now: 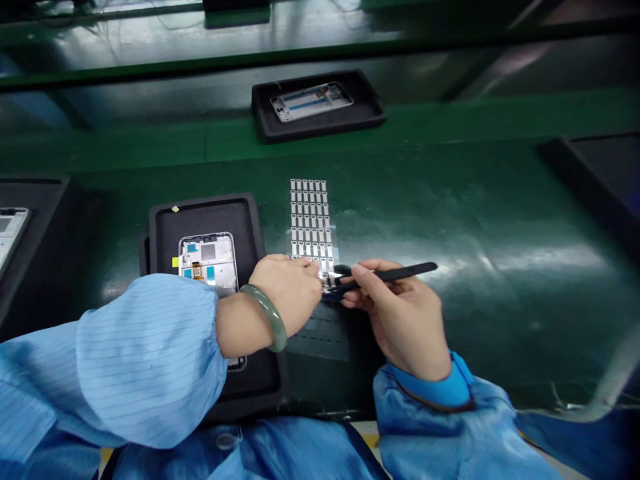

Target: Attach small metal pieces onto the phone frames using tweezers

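Head view: right hand [400, 320] has its fingers [365, 280] closed on black tweezers [395, 275], tips at the near end of a sheet of metal tabs [310, 220]. Left hand [285, 287] touches that end; grip unclear. Phone frame [207, 263] in black tray [205, 210] just left of the fingers, on green tabletop [500, 200].

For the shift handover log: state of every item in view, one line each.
Left hand, fingers on the sheet's lower end
Right hand, gripping the tweezers
Black tweezers, tips at the sheet's lower end
Sheet of small metal pieces, flat on the green bench, rows of pieces in place
Near phone frame, lying flat in its black tray, inside showing
Far phone frame, lying flat in its black tray
Jade bangle, worn on the left wrist
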`<state>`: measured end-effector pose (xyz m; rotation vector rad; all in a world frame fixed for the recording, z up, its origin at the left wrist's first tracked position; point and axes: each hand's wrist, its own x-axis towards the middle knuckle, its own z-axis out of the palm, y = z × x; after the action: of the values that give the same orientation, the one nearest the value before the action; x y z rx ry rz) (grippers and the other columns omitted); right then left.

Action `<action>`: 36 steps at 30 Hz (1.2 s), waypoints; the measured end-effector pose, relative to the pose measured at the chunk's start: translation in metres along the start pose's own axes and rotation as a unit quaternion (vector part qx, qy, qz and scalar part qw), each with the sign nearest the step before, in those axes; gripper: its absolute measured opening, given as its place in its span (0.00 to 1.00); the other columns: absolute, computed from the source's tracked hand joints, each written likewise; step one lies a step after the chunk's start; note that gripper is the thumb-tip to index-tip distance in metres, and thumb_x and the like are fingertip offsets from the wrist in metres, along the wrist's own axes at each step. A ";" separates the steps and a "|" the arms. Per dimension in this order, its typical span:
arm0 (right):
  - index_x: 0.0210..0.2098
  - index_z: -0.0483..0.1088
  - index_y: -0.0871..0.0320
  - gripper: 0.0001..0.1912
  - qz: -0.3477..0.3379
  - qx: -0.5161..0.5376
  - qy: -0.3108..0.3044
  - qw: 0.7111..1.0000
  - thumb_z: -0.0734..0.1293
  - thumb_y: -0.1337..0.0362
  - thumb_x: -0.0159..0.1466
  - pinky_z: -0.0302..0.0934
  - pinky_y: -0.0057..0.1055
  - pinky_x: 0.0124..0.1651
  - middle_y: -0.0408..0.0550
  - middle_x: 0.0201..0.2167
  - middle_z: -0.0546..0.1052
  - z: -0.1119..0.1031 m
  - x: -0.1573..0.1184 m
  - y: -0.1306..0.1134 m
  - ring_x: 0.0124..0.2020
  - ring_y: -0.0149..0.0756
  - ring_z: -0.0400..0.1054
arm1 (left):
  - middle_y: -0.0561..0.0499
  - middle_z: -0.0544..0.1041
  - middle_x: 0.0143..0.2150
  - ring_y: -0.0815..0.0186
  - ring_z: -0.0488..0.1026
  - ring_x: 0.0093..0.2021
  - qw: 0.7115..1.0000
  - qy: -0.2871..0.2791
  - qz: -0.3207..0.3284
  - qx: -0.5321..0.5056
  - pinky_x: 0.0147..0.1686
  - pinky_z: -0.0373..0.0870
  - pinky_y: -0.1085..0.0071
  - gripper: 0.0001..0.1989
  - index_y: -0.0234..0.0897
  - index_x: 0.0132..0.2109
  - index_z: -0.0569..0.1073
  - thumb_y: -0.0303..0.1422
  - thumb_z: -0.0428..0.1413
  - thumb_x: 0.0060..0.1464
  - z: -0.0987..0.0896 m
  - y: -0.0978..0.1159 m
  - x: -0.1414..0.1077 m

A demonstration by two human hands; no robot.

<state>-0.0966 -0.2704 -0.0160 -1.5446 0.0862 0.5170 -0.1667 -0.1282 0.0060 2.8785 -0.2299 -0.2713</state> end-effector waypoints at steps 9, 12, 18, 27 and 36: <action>0.27 0.70 0.58 0.15 0.078 0.094 -0.027 0.992 0.77 0.64 0.42 0.61 0.14 0.16 0.41 0.20 0.75 -0.002 0.012 -0.016 0.14 0.20 0.62 | 0.41 0.69 0.57 0.62 0.69 0.54 0.997 0.050 -0.034 -0.038 0.51 0.67 0.65 0.24 0.28 0.60 0.60 0.27 0.52 0.58 -0.003 0.001 -0.001; 0.27 0.70 0.57 0.13 0.056 0.130 -0.020 0.990 0.76 0.65 0.44 0.61 0.13 0.17 0.41 0.21 0.75 0.000 0.011 -0.024 0.15 0.19 0.61 | 0.38 0.66 0.59 0.59 0.65 0.58 0.992 0.078 -0.035 -0.096 0.53 0.65 0.64 0.31 0.26 0.61 0.57 0.31 0.58 0.54 -0.008 -0.002 -0.002; 0.30 0.70 0.55 0.10 -0.053 0.144 -0.097 0.983 0.74 0.63 0.51 0.62 0.14 0.19 0.39 0.23 0.77 0.020 -0.006 -0.036 0.16 0.20 0.64 | 0.53 0.75 0.32 0.69 0.72 0.32 0.893 0.144 -0.050 -0.423 0.32 0.69 0.74 0.10 0.34 0.35 0.72 0.38 0.54 0.56 -0.036 -0.012 -0.023; 0.35 0.69 0.54 0.07 -0.265 -0.034 -0.200 0.943 0.70 0.67 0.58 0.70 0.24 0.26 0.40 0.28 0.78 0.056 -0.032 -0.041 0.20 0.27 0.72 | 0.57 0.69 0.25 0.75 0.64 0.25 0.878 0.155 -0.106 -0.440 0.26 0.60 0.79 0.05 0.34 0.29 0.70 0.27 0.53 0.53 -0.047 -0.030 -0.077; 0.32 0.69 0.56 0.04 -0.226 -0.085 -0.313 0.919 0.70 0.66 0.58 0.71 0.24 0.23 0.42 0.25 0.78 0.093 -0.029 -0.049 0.19 0.30 0.72 | 0.54 0.73 0.29 0.71 0.69 0.27 0.915 0.116 -0.158 -0.352 0.28 0.66 0.75 0.10 0.36 0.36 0.72 0.38 0.51 0.58 -0.046 -0.057 -0.124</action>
<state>-0.1287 -0.1852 0.0442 -1.4347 -0.8105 0.6300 -0.2701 -0.0419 0.0557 2.1798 0.3230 -0.0438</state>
